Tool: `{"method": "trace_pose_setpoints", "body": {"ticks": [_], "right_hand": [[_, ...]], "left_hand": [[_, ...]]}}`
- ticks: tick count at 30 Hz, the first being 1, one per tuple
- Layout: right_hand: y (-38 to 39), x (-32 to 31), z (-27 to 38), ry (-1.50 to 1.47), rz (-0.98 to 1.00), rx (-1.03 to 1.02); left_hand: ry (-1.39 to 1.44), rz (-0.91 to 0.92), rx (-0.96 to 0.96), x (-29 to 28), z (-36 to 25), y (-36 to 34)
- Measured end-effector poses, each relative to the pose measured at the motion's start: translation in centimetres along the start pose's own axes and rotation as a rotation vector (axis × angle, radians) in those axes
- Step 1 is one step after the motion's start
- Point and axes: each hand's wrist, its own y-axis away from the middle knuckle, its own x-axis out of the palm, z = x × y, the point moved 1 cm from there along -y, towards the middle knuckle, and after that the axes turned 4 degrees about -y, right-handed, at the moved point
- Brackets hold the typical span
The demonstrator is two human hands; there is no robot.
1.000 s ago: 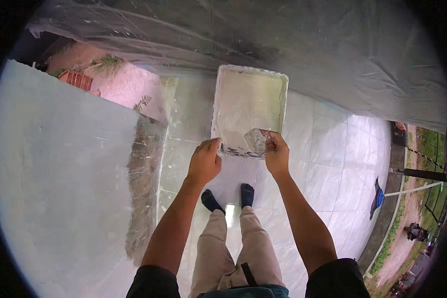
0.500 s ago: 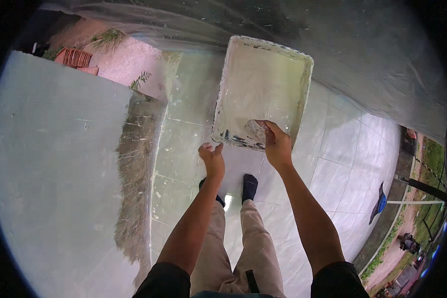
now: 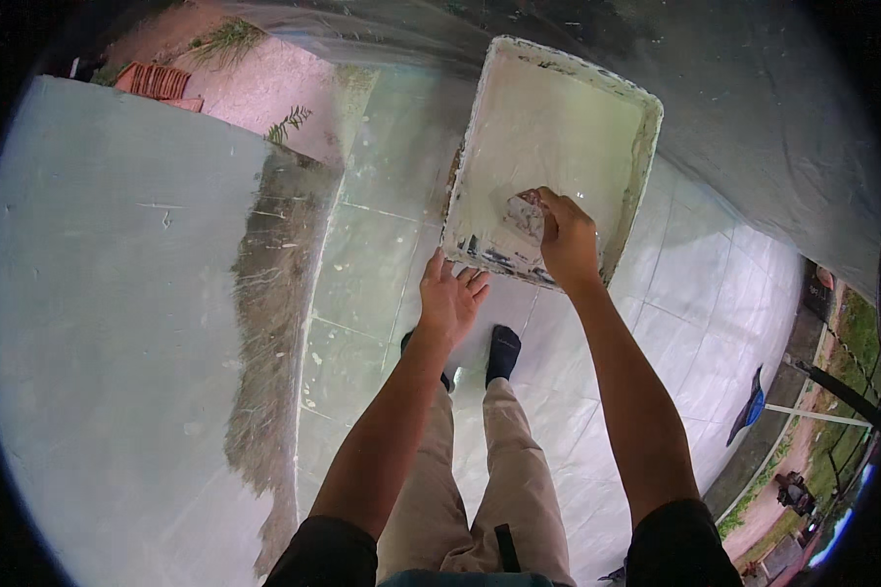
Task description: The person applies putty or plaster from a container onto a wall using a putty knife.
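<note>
So on the far left you've got a big pale wall with a rough brown patch down its right edge, and some reddish tiles in the upper left of the frame. Your left hand is around center, loosely open, fingertips right at the tray's near edge; can't tell if it's taking any weight. The tilted tray, smeared pale inside, sits upper center. Your right hand is closed on a messy flat scraper over the tray's lower part. Gray sheet fills the upper right.
</note>
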Motion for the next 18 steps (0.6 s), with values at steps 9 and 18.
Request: {"method": "trace_pose_setpoints", "body": {"ticks": [9,18], "right_hand": [[-1.3,0.6,-1.2,-0.088,0.028,-0.065],[-0.5,0.7,-2.3,-0.154,0.009,0.049]], "left_hand": [[0.019,0.035,-0.051,-0.1,-0.3,0.1],[0.013,0.056,-0.024,-0.6,-0.1,-0.5]]}}
